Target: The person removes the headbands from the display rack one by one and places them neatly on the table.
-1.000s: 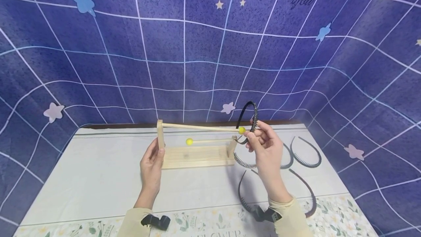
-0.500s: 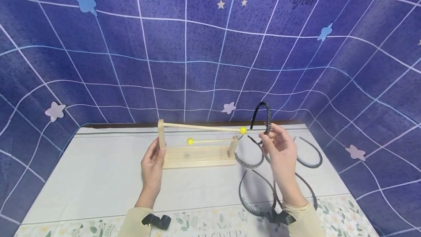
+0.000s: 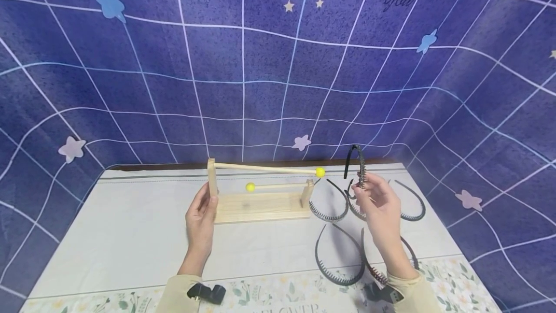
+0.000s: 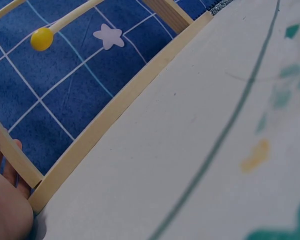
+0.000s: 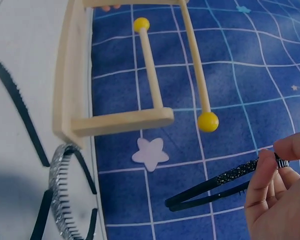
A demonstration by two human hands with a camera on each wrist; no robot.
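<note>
A wooden rack (image 3: pixel 262 209) stands on the table, with two horizontal rods ending in yellow balls. Its upper rod (image 3: pixel 269 168) runs right from the tall left post, and its lower rod (image 3: pixel 280 186) runs left from the short right post. My left hand (image 3: pixel 201 221) grips the left post (image 3: pixel 212 177) near its foot. Right of the rack, my right hand (image 3: pixel 380 206) pinches a black headband (image 3: pixel 362 163) with a glittery surface and small teeth, raised above the table. In the right wrist view this headband (image 5: pixel 215 186) hangs apart from the upper rod's yellow ball (image 5: pixel 208 121).
Several toothed headbands lie on the table at the right, among them a silvery one (image 5: pixel 60 190), a dark one (image 3: pixel 340 279) at the front and one (image 3: pixel 412 216) at the back right. A blue gridded cloth (image 3: pixel 269 62) hangs behind the table.
My right hand has carried the black headband to the right and slightly down, away from the end of the upper rod. My left hand and the rack stay in place.
</note>
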